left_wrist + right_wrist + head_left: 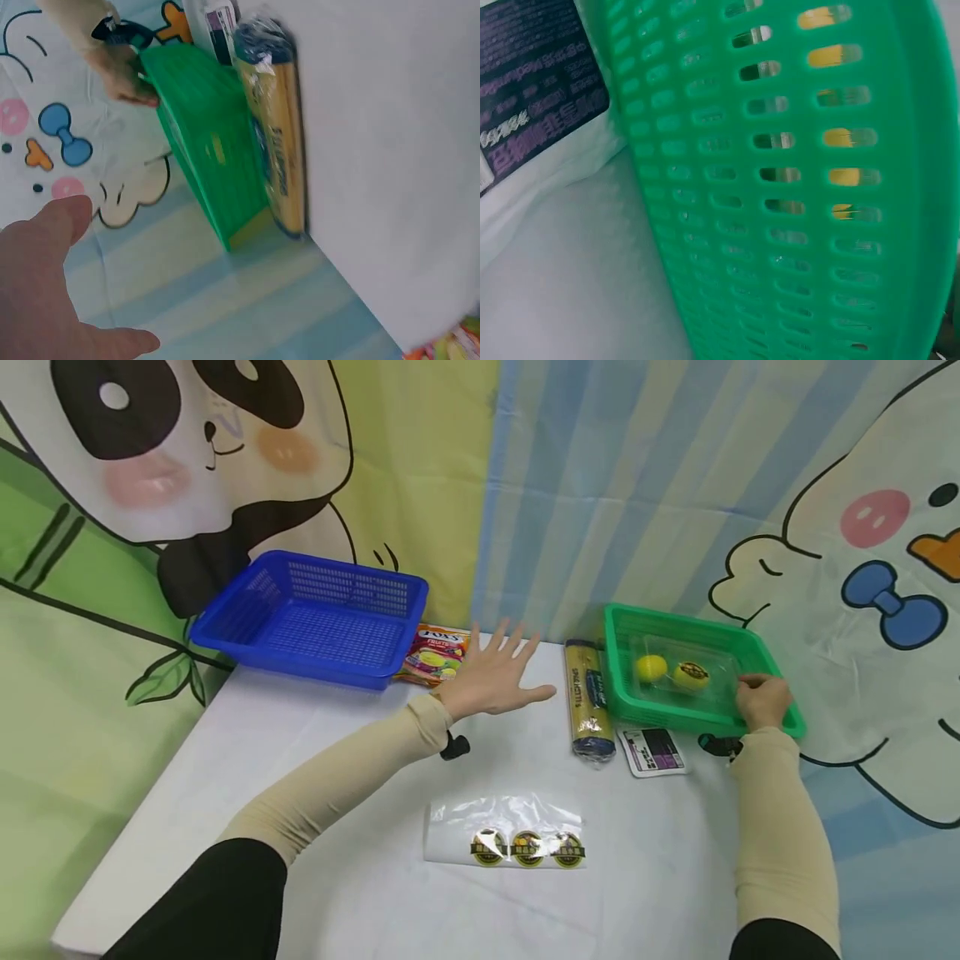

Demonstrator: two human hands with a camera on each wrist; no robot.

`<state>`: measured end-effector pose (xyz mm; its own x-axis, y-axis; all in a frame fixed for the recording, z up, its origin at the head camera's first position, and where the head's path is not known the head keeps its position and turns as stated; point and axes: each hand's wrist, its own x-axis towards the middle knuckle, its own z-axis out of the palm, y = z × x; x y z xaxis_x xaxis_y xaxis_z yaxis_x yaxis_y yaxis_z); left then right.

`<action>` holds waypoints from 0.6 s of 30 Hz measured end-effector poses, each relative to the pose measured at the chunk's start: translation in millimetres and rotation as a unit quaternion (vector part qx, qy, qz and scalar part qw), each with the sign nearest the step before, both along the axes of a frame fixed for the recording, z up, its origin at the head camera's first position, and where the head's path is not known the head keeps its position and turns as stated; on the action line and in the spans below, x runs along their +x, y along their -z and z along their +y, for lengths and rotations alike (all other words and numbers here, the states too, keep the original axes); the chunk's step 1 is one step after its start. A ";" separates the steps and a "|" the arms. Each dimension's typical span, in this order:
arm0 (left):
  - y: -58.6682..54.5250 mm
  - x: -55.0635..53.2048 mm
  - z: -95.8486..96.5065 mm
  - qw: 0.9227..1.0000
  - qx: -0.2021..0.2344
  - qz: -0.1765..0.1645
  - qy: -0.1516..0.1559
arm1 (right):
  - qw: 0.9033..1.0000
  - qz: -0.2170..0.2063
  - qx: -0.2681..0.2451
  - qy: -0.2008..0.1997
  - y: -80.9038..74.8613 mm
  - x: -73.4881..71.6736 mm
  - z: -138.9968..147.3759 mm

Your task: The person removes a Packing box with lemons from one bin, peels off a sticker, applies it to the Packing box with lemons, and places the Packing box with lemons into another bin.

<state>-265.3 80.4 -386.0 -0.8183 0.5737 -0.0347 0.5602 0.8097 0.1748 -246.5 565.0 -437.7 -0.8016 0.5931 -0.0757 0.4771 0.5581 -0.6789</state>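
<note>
At the right stands a green plastic basket [772, 660] with a clear plastic box [678, 652] inside. Two lemons [652, 668] show through the box; a dark round label overlaps one. My right hand [763, 700] reaches over the basket's right side and pinches the box's right end with bent fingers. My left hand [491, 681] is held over the table with fingers spread, holding nothing. It overlaps the edge of a Fox's candy bag [438, 652] in the head view. In the right wrist view, the basket's slotted wall [780, 187] hides the right hand.
A blue basket [322, 635] stands at the back left. Beside the green basket lie a spaghetti pack [588, 697] and a flat white packet [652, 752] with a dark label. A clear bag [506, 831] with three round labels lies at the front. A printed curtain [585, 485] hangs behind.
</note>
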 end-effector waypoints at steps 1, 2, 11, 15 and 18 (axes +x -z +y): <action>1.0 0.5 -9.3 1.000 0.000 0.009 -0.016 | 1.000 -0.014 0.009 -0.014 -0.6 0.4 -0.2; 2.8 0.9 -18.7 0.999 0.003 0.015 -0.034 | 0.999 -0.028 0.021 -0.028 -1.5 0.8 -0.4; 23.4 13.8 -97.4 0.985 0.071 0.025 -0.154 | 0.980 -0.082 0.144 -0.110 -3.0 0.1 0.4; 40.9 23.8 -125.0 0.984 0.068 0.015 -0.166 | 0.977 -0.077 0.154 -0.123 1.4 1.1 5.2; 55.6 31.2 -141.4 0.985 0.057 0.015 -0.162 | 0.971 -0.067 0.191 -0.130 0.2 -1.6 2.5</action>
